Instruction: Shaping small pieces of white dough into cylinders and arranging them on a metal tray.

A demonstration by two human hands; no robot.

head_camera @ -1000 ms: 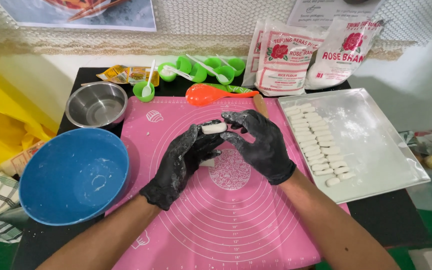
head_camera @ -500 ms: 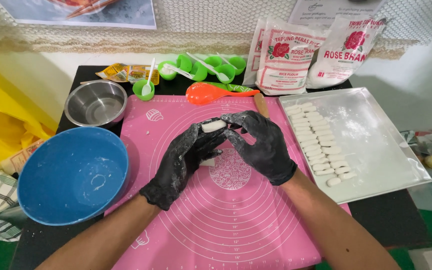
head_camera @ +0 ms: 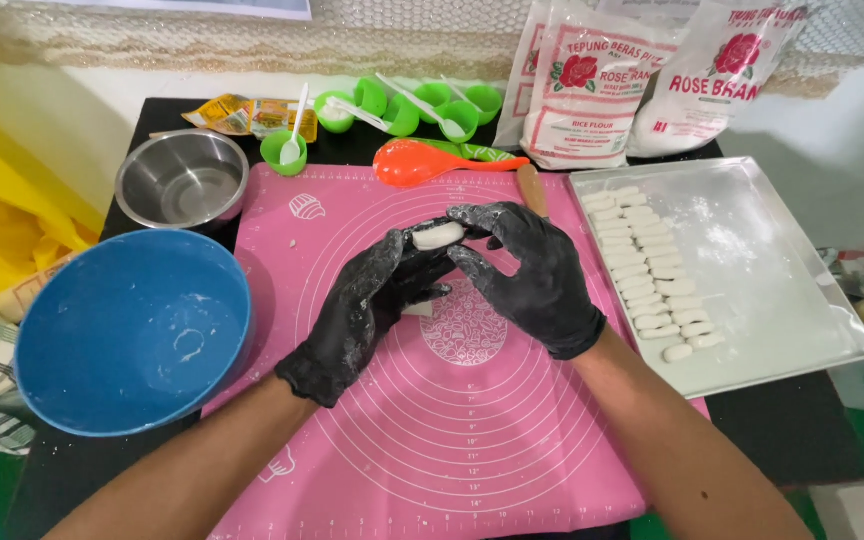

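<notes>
While both hands [head_camera: 452, 285] pinch dough piece [head_camera: 438, 236], mat [head_camera: 472, 440] bare below

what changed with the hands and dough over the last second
Almost nothing. Both gloved hands, left hand and right hand, still pinch the same white dough piece between their fingertips above the pink mat; nothing was picked up or let go. The tray with its dough rows, the blue bowl, the steel bowl and the orange spoon stayed put.
</notes>
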